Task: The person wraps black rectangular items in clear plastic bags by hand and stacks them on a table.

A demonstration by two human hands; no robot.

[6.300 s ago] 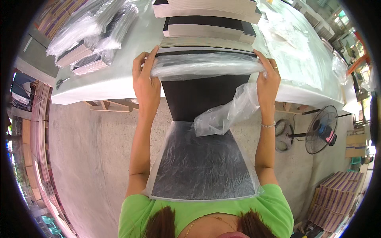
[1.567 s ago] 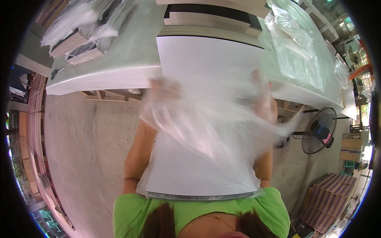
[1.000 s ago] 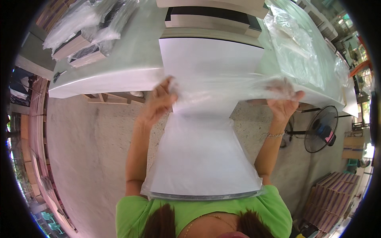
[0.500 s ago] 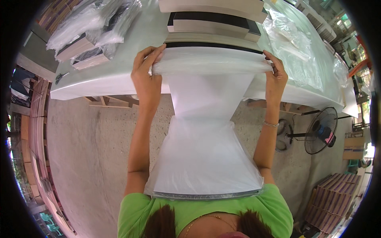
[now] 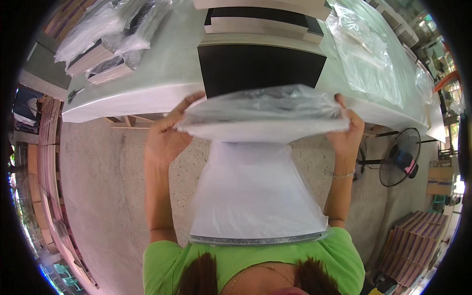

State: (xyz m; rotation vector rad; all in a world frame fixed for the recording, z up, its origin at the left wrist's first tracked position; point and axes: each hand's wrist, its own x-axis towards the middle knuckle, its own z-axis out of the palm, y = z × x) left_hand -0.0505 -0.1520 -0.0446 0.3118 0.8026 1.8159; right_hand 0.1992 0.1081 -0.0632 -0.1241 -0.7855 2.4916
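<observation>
My left hand (image 5: 169, 130) and my right hand (image 5: 345, 132) pinch opposite side edges of a clear plastic bag (image 5: 275, 103). Between them the loose plastic bulges upward and is slightly blurred. The bag's lower part covers a flat white panel (image 5: 250, 191) that reaches my chest, where a dark strip (image 5: 258, 240) shows along its near edge. Just beyond the plastic, a black panel (image 5: 260, 71) stands at the table's front, its lower edge hidden by the bag. Behind it are stacks of pale and black boards (image 5: 260, 27).
A pale-covered table (image 5: 172, 73) spans the far side. Plastic-wrapped board stacks (image 5: 105, 51) and scissors (image 5: 73, 95) lie at left, loose clear plastic (image 5: 364, 54) at right. A standing fan (image 5: 400, 156) is on the right, above bundled cardboard (image 5: 413, 246).
Both hands have drawn the plastic's upper edge toward me and slightly apart. The black panel, earlier only a thin dark strip, now shows most of its face.
</observation>
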